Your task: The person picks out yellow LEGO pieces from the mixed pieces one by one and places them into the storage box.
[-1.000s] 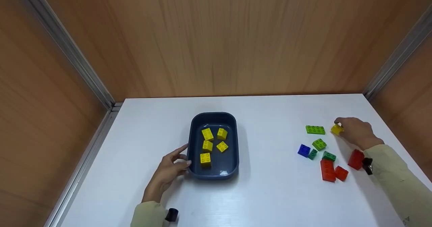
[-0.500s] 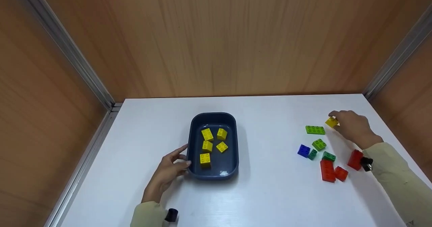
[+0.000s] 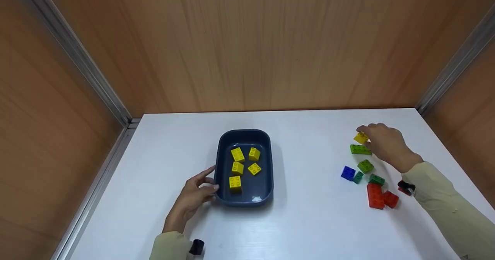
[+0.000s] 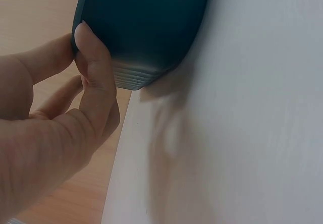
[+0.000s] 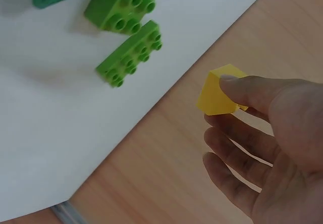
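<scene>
My right hand [image 3: 388, 144] pinches a yellow toy brick [image 3: 361, 138] between thumb and fingers, above the long light-green brick [image 3: 359, 149]. The right wrist view shows the same yellow brick [image 5: 219, 93] with a sloped side, the other fingers loosely curled below it. At the middle left, my left hand [image 3: 193, 194] grips the left wall of a dark blue tray [image 3: 269, 190]. In the left wrist view the thumb lies over the rim of the tray [image 4: 146, 27], with fingers against its outside. Several yellow bricks [image 3: 235, 182] lie in the tray.
On the right of the white table [image 3: 309, 221] lie a small light-green brick [image 3: 365, 166], a blue brick [image 3: 348, 173], dark green bricks [image 3: 376, 179] and red bricks [image 3: 375, 196]. One red brick is mostly hidden by my right wrist. Wooden panels [image 3: 270, 47] enclose the table.
My right hand has lifted the yellow brick and carried it leftward and toward the back, past the end of the long light-green brick. My left hand and the tray stay in place.
</scene>
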Available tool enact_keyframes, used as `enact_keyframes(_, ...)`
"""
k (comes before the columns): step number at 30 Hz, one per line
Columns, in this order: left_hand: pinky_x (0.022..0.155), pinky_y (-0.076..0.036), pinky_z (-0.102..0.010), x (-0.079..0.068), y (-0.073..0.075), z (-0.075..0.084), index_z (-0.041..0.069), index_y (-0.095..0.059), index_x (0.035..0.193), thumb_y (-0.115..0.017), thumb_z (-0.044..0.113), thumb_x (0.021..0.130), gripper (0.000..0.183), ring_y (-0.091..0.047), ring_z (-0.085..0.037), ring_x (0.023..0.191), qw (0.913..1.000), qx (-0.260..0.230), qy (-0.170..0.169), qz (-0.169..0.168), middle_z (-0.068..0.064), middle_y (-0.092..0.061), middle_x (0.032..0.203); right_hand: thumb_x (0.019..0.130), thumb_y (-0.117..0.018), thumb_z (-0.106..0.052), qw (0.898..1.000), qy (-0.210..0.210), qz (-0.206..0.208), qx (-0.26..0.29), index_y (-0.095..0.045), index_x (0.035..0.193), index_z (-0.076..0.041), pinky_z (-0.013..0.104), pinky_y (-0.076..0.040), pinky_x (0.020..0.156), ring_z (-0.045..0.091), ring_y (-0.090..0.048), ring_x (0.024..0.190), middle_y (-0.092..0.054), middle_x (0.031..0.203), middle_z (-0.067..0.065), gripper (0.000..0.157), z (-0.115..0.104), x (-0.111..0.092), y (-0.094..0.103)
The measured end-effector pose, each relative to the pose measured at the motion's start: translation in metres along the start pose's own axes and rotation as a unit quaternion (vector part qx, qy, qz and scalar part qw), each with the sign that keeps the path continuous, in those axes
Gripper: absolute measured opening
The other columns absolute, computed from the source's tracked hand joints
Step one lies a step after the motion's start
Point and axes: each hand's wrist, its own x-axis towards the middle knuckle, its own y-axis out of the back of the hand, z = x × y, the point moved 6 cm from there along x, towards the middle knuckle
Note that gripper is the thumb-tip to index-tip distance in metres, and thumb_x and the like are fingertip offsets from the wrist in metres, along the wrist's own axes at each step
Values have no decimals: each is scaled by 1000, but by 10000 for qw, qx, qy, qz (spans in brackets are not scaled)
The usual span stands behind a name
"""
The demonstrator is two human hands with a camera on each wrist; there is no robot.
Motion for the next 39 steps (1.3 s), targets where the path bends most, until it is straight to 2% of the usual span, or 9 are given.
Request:
enact_keyframes(14,78,-59,-37,2,1,-2,14,-56,155,-74,-3,93,67,-61,-22,84,9999,68,53,79,-16,-57,120,87,-85,-2,9994,320,-87,72,-68,134,-3,61,-59,91,44,-68,109,-72,119,22,50,-50,11,-1)
enact_keyframes(22,76,-58,-33,1,0,-1,14,-56,155,-72,-3,93,66,-61,-21,84,10000,-3,31,6,-17,-56,118,84,-87,-1,9975,700,98,61,-71,129,-5,58,-60,89,40,-70,105,-74,115,18,48,-78,15,-2)
enact_keyframes(31,75,-57,-31,3,0,-1,13,-53,156,-71,-4,94,67,-61,-19,83,10000,-5,-43,-68,-17,-55,119,85,-88,-4,9939,1056,253,-206,-71,128,-8,54,-62,87,38,-71,103,-74,113,16,47,-111,18,-4)
enact_keyframes(39,77,-58,-33,1,1,-2,14,-55,155,-73,-3,94,66,-61,-21,84,10000,18,-20,-18,-17,-56,119,84,-88,-4,9916,1245,203,-291,-70,129,-8,52,-62,87,36,-70,104,-73,114,15,48,-130,20,-10)
